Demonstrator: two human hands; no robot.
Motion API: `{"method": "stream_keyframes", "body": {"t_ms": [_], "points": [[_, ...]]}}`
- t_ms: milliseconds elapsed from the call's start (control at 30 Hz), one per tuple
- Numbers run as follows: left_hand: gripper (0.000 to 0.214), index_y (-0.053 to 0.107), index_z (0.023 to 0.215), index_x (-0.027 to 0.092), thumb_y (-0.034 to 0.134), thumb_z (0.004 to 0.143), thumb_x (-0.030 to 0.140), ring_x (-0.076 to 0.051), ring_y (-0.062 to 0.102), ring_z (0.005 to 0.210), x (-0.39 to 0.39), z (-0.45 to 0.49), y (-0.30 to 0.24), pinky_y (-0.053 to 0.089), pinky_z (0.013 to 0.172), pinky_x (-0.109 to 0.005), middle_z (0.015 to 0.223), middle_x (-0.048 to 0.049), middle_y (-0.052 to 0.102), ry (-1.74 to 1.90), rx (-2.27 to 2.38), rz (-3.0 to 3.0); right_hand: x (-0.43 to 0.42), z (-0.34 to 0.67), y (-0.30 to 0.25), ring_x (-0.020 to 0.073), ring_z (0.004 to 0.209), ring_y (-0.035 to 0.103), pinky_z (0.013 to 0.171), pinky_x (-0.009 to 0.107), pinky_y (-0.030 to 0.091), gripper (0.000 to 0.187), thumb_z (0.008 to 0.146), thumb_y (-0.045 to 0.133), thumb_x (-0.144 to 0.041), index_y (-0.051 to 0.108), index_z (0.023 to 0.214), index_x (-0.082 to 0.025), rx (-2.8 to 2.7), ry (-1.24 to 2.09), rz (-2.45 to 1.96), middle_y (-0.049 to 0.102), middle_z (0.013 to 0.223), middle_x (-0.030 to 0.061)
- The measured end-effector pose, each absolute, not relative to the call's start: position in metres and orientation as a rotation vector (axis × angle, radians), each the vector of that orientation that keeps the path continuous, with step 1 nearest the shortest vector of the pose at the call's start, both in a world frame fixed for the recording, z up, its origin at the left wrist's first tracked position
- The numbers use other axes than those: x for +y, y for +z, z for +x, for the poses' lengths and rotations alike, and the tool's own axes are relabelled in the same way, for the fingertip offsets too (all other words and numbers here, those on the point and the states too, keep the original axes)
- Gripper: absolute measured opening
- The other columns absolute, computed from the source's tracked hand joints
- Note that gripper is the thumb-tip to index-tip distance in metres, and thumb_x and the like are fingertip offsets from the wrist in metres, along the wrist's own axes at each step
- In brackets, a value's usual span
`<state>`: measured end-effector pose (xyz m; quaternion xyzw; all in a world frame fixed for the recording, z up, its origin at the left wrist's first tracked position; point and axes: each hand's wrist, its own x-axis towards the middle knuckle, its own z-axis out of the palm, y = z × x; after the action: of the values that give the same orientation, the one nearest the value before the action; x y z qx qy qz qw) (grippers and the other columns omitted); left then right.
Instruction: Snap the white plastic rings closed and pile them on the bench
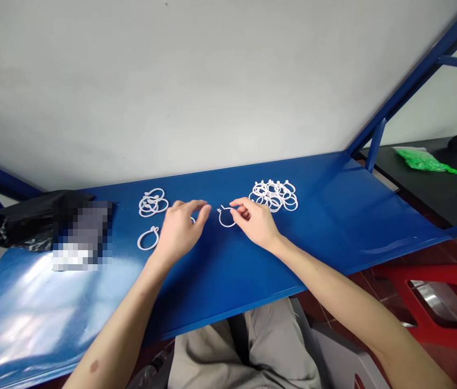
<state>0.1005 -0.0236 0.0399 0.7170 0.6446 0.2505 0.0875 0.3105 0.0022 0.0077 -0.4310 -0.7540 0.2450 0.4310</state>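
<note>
My right hand (256, 220) pinches a white curtain ring (226, 225) by its right side, between thumb and fingertips. That ring's ends stand slightly apart at the top. To its left, my left hand (182, 227) hovers with thumb and forefinger apart. A small piece of another white ring (193, 220) shows behind the left thumb; the rest is hidden. A single ring (142, 240) lies on the table left of that hand, partly covered by it. Beyond it sits a small group of rings (147, 206). A larger pile of rings (273, 195) lies past my right hand.
The blue table (228, 292) meets a pale wall (212, 92). At the left lie a black plastic bag (29, 219) and a pixelated item (85, 232). Blue frame bars (398, 92) rise at the right. A red stool (402, 292) stands at lower right; a green bag (423, 160) rests on a dark surface.
</note>
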Motion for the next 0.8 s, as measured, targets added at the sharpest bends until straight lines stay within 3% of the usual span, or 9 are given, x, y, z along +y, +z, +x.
{"method": "stream_keyframes", "body": {"t_ms": [133,333,533,700,800], "points": [[0.036,0.077,0.097,0.025,0.048,0.096,0.047,-0.022,0.068,0.090,-0.029,0.121,0.041,0.049,0.085,-0.032,0.097,-0.0022,0.078,0.757,1.756,1.915,-0.001,0.305,0.005,0.0128,0.064,0.065,0.064,0.025,0.053,0.014,0.094,0.062,-0.024,0.072,0.102,-0.021,-1.852,0.585,-1.022,0.072,0.078,0.0005],[0.028,0.078,0.095,0.026,0.052,0.094,0.036,-0.020,0.072,0.092,-0.032,0.122,0.025,0.050,0.087,-0.030,0.104,-0.0017,0.079,0.918,1.716,1.798,-0.008,0.303,0.005,0.0117,0.065,0.062,0.061,0.024,0.049,0.015,0.097,0.059,-0.023,0.071,0.089,-0.020,-1.939,0.672,-0.908,0.070,0.082,0.0014],[0.029,0.078,0.098,0.025,0.053,0.094,0.039,-0.019,0.072,0.090,-0.032,0.120,0.028,0.053,0.083,-0.028,0.102,-0.0020,0.079,0.959,1.607,1.869,-0.012,0.306,0.008,0.0118,0.071,0.064,0.066,0.024,0.051,0.016,0.101,0.056,-0.023,0.072,0.100,-0.020,-2.025,0.591,-0.802,0.070,0.088,0.0020],[0.037,0.074,0.117,0.025,0.048,0.096,0.042,-0.022,0.069,0.095,-0.023,0.102,0.040,0.053,0.088,-0.033,0.110,-0.0046,0.077,0.758,1.628,2.098,0.003,0.319,0.013,0.0164,0.087,0.068,0.076,0.029,0.055,0.018,0.102,0.055,-0.024,0.072,0.107,-0.021,-2.094,0.414,-0.918,0.070,0.101,0.0059],[0.040,0.070,0.123,0.022,0.045,0.092,0.027,-0.028,0.064,0.108,-0.017,0.076,0.040,0.050,0.098,-0.043,0.117,-0.0080,0.073,0.563,1.793,2.291,0.020,0.341,0.018,0.0206,0.091,0.067,0.077,0.035,0.057,0.019,0.101,0.057,-0.027,0.075,0.104,-0.022,-2.099,0.266,-1.140,0.066,0.102,0.0076]]}}
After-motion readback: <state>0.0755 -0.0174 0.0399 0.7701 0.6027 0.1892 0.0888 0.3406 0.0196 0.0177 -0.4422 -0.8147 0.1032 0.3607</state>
